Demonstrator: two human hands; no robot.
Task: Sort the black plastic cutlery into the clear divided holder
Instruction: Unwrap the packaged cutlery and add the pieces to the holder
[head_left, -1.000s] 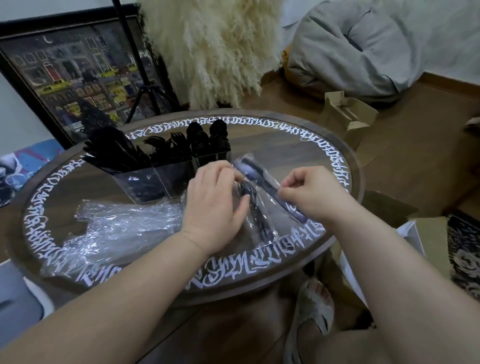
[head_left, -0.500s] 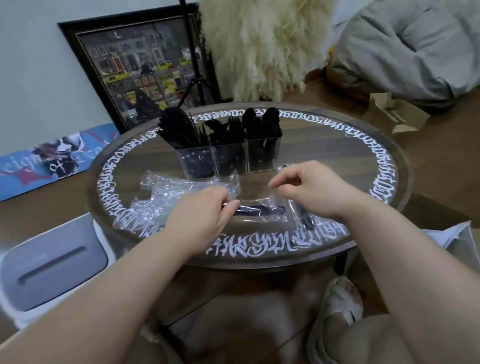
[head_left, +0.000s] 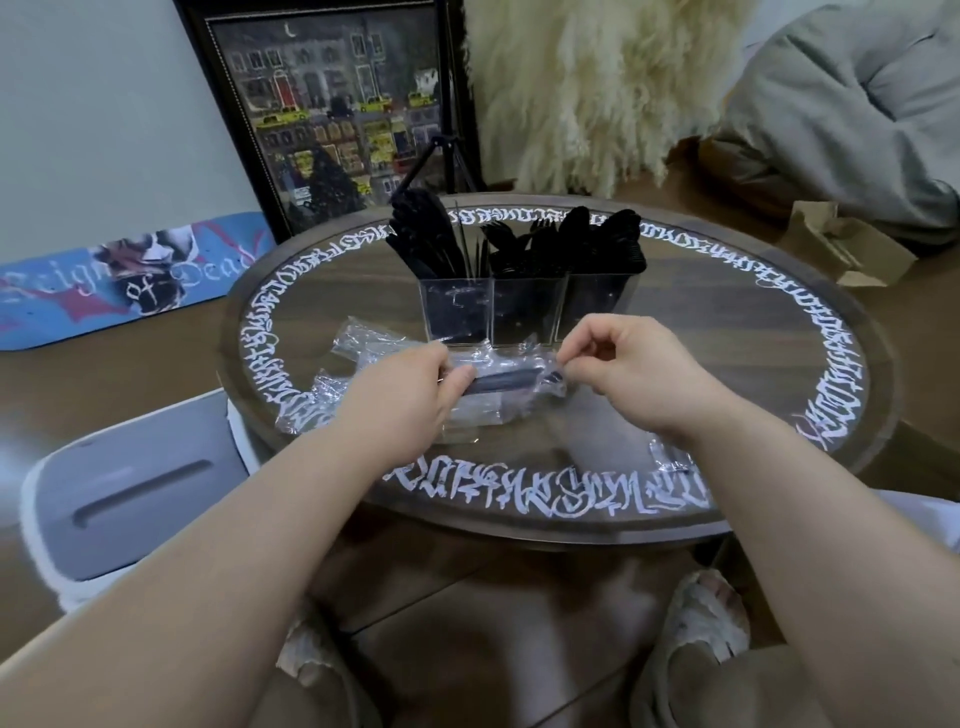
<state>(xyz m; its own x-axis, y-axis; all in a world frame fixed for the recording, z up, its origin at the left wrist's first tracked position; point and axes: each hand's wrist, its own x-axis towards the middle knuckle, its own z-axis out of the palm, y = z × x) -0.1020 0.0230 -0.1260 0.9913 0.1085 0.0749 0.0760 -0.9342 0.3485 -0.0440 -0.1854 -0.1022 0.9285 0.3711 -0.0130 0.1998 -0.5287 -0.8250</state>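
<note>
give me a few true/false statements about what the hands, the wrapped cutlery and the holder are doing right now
1. Both hands hold the same wrapped cutlery pack. True: the left hand grips one end of the wrapped cutlery pack and the right hand pinches the other.
2. The clear divided holder is empty. False: all three compartments of the clear divided holder hold black cutlery.
3. The holder stands upright on the round table. True: it stands beyond the hands on the round table.
4. The pack in the hands is already unwrapped. False: clear plastic is around it.
5. Crumpled clear wrappers lie to the right of the holder. False: the crumpled wrappers lie to its left, by the left hand.
</note>
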